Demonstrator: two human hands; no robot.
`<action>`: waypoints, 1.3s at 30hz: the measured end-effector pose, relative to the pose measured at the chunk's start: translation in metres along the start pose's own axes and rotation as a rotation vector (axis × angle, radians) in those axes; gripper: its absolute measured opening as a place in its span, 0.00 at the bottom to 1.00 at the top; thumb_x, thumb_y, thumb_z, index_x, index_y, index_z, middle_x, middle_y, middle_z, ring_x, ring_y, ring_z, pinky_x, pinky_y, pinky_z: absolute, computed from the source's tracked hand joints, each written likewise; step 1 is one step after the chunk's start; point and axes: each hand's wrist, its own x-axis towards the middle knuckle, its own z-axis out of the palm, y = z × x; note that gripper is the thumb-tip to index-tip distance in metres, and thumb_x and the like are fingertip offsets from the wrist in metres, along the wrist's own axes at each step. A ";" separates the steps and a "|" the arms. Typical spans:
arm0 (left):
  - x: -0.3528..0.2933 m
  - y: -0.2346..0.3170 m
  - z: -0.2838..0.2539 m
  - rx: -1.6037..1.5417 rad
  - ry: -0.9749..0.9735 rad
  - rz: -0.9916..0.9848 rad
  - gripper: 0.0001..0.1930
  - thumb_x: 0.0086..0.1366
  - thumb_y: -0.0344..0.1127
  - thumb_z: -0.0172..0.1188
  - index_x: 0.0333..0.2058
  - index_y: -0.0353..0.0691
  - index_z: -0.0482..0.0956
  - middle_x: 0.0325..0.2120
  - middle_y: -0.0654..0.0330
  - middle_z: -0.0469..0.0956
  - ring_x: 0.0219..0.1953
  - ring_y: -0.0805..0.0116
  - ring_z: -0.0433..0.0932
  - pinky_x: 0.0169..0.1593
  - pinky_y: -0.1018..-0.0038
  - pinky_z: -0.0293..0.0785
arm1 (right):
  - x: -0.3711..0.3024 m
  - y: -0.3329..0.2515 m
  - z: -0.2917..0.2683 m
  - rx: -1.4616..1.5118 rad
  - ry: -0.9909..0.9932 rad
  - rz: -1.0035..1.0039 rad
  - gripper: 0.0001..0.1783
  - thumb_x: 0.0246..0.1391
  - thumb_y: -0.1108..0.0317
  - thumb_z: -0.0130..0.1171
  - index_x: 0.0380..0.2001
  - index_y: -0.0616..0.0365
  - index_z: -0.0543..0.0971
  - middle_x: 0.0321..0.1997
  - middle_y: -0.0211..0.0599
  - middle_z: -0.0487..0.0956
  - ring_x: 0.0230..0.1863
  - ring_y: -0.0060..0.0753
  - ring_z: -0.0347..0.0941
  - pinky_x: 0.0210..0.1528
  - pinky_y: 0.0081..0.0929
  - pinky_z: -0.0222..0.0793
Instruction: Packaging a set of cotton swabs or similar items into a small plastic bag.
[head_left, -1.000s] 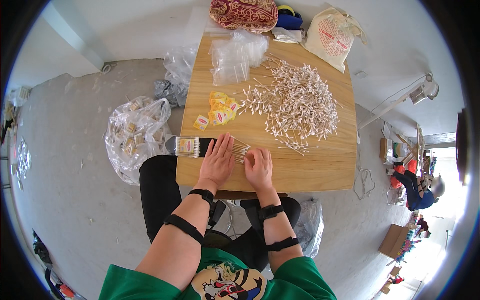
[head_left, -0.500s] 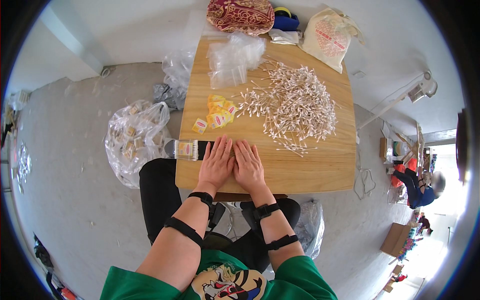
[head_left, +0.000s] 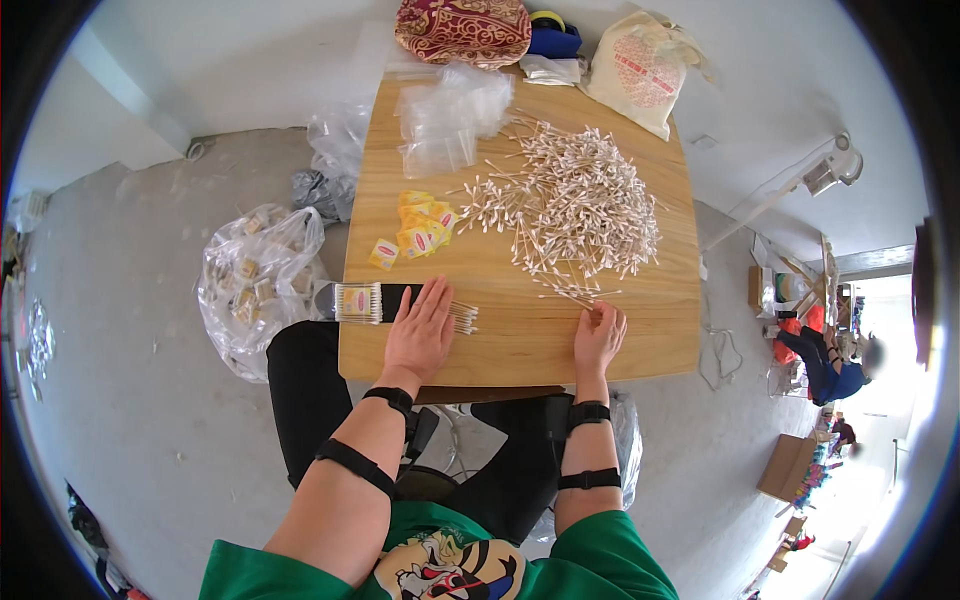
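My left hand point(head_left: 422, 328) lies flat on a row of cotton swabs point(head_left: 465, 318), whose white tips stick out to its right. Under and beside its fingers runs a black strip point(head_left: 398, 300). At the strip's left end sits a clear pack of swabs with a yellow label card point(head_left: 358, 302). My right hand point(head_left: 600, 338) is at the near edge of a big heap of loose cotton swabs point(head_left: 590, 205), its fingertips closed on a few swabs there. Yellow label cards point(head_left: 418, 228) lie in a small pile beyond my left hand.
Clear plastic bags point(head_left: 445, 115) lie at the table's far left. Behind them stand a red patterned bundle point(head_left: 462, 32), a blue tape dispenser point(head_left: 553, 38) and a cream cloth bag point(head_left: 645, 75). A large filled plastic bag point(head_left: 258, 290) rests on the floor left of the wooden table point(head_left: 500, 365).
My right hand has left its place beside my left hand and moved right to the swab heap. The row of swabs now shows beside my left hand, which stays flat.
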 end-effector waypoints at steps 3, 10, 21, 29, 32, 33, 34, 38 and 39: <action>-0.001 -0.001 0.001 0.003 0.004 0.000 0.26 0.71 0.39 0.47 0.65 0.39 0.64 0.68 0.59 0.60 0.71 0.66 0.56 0.73 0.60 0.48 | -0.004 0.005 0.004 0.025 -0.074 -0.087 0.06 0.49 0.73 0.62 0.32 0.56 0.78 0.37 0.40 0.76 0.45 0.48 0.70 0.50 0.42 0.67; -0.003 -0.005 0.003 -0.050 -0.001 0.030 0.25 0.70 0.39 0.49 0.64 0.41 0.65 0.67 0.59 0.61 0.70 0.65 0.58 0.72 0.61 0.50 | -0.033 -0.061 0.029 0.221 -0.168 -0.280 0.01 0.50 0.72 0.60 0.27 0.54 0.78 0.31 0.41 0.75 0.39 0.51 0.71 0.43 0.44 0.68; 0.000 -0.004 0.007 -0.026 0.013 0.029 0.28 0.68 0.43 0.51 0.65 0.43 0.65 0.69 0.58 0.58 0.71 0.63 0.56 0.73 0.61 0.48 | -0.036 -0.131 0.042 0.325 -0.268 -0.372 0.03 0.49 0.74 0.61 0.29 0.55 0.78 0.32 0.39 0.75 0.38 0.48 0.73 0.41 0.42 0.70; 0.000 -0.004 0.002 -0.045 0.022 0.025 0.28 0.67 0.43 0.53 0.64 0.40 0.66 0.68 0.54 0.58 0.71 0.60 0.55 0.72 0.61 0.48 | -0.014 -0.137 0.045 0.355 -0.388 -0.346 0.02 0.51 0.70 0.62 0.29 0.53 0.78 0.34 0.37 0.75 0.39 0.46 0.74 0.38 0.42 0.72; 0.001 -0.002 0.001 -0.043 -0.015 0.009 0.28 0.68 0.45 0.50 0.64 0.40 0.65 0.69 0.56 0.56 0.72 0.63 0.53 0.73 0.63 0.46 | -0.010 -0.135 0.050 0.290 -0.445 -0.424 0.03 0.52 0.70 0.62 0.28 0.53 0.77 0.33 0.37 0.75 0.39 0.46 0.74 0.38 0.42 0.72; 0.001 -0.001 0.000 -0.044 -0.014 0.009 0.28 0.68 0.45 0.50 0.64 0.40 0.65 0.69 0.56 0.56 0.72 0.63 0.53 0.73 0.63 0.46 | -0.009 -0.133 0.052 0.274 -0.439 -0.402 0.03 0.52 0.70 0.62 0.28 0.53 0.77 0.33 0.37 0.75 0.39 0.46 0.74 0.39 0.42 0.72; 0.001 -0.002 0.000 -0.056 -0.019 0.006 0.28 0.68 0.44 0.51 0.64 0.40 0.65 0.69 0.56 0.56 0.72 0.62 0.53 0.73 0.63 0.46 | -0.009 -0.134 0.053 0.262 -0.436 -0.381 0.03 0.52 0.70 0.61 0.27 0.53 0.77 0.33 0.37 0.75 0.39 0.47 0.74 0.39 0.42 0.72; 0.000 -0.002 -0.001 -0.072 -0.024 -0.003 0.28 0.68 0.44 0.52 0.64 0.39 0.65 0.69 0.55 0.56 0.71 0.62 0.53 0.73 0.63 0.46 | -0.010 -0.134 0.054 0.273 -0.407 -0.381 0.03 0.52 0.70 0.61 0.27 0.54 0.76 0.33 0.37 0.75 0.39 0.47 0.74 0.40 0.41 0.72; 0.000 -0.003 -0.001 -0.071 -0.025 -0.005 0.28 0.68 0.44 0.52 0.64 0.39 0.65 0.69 0.55 0.56 0.71 0.62 0.53 0.73 0.63 0.46 | -0.010 -0.135 0.052 0.264 -0.418 -0.379 0.03 0.52 0.70 0.61 0.27 0.54 0.76 0.33 0.37 0.75 0.39 0.47 0.74 0.40 0.42 0.72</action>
